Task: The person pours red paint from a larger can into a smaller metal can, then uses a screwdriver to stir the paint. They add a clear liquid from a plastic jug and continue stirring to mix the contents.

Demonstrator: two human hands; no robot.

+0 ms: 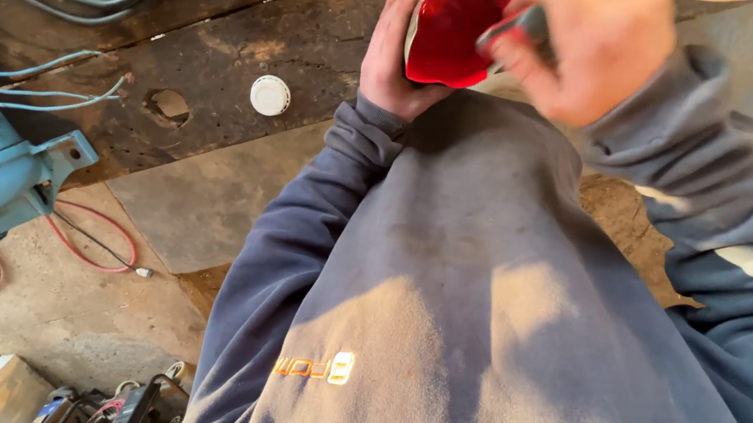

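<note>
A red-lined cup [450, 32] is cradled in the left hand [391, 53], fingers curled round its outer wall. A dark stick-like tool [516, 27] is pinched in the right hand [594, 45] – its tip just inside the rim. The cup is best kept steady and tilted towards the tool – strokes kept short.

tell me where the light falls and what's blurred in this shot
Head view: sun patches fall on the sweatshirt, its upper part in shadow; the right hand is motion-blurred over the red cup; the left hand and the white cap look sharp.
</note>
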